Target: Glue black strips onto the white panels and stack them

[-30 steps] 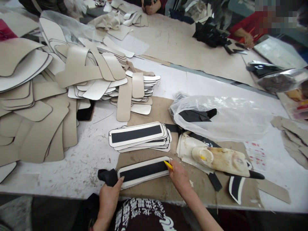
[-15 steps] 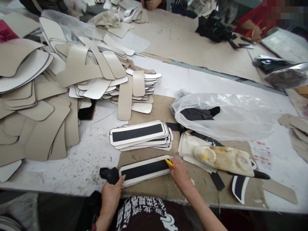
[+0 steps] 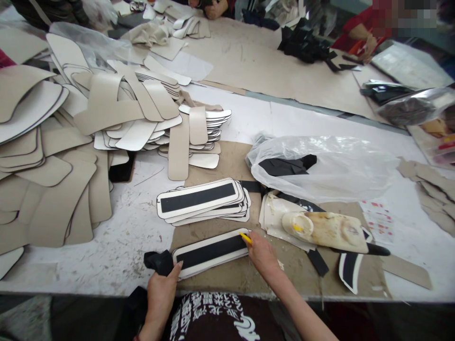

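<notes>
A long white panel with rounded ends (image 3: 212,266) lies near the table's front edge, with others beneath it. A black strip (image 3: 213,249) runs along its middle. My left hand (image 3: 160,290) grips its left end, thumb on top; the other fingers are mostly hidden. A bunched black cloth-like piece (image 3: 158,262) sits beside that thumb. At the right end, my right hand (image 3: 263,253) is closed around a thin yellow tool (image 3: 245,237), its tip touching the strip's end. Just behind lies a stack of similar panels (image 3: 199,199) with a black strip on top.
Beige and white cut pieces (image 3: 67,189) are heaped at the left. On the right are a clear plastic bag (image 3: 341,166) with black pieces inside and a stained block with a round pot (image 3: 330,232). A curved white piece (image 3: 350,272) lies nearby. Other people's hands (image 3: 215,8) show across the table.
The whole view has shifted slightly, so things appear a little further left. Both hands and the yellow tool keep nearly the same places on the panel.
</notes>
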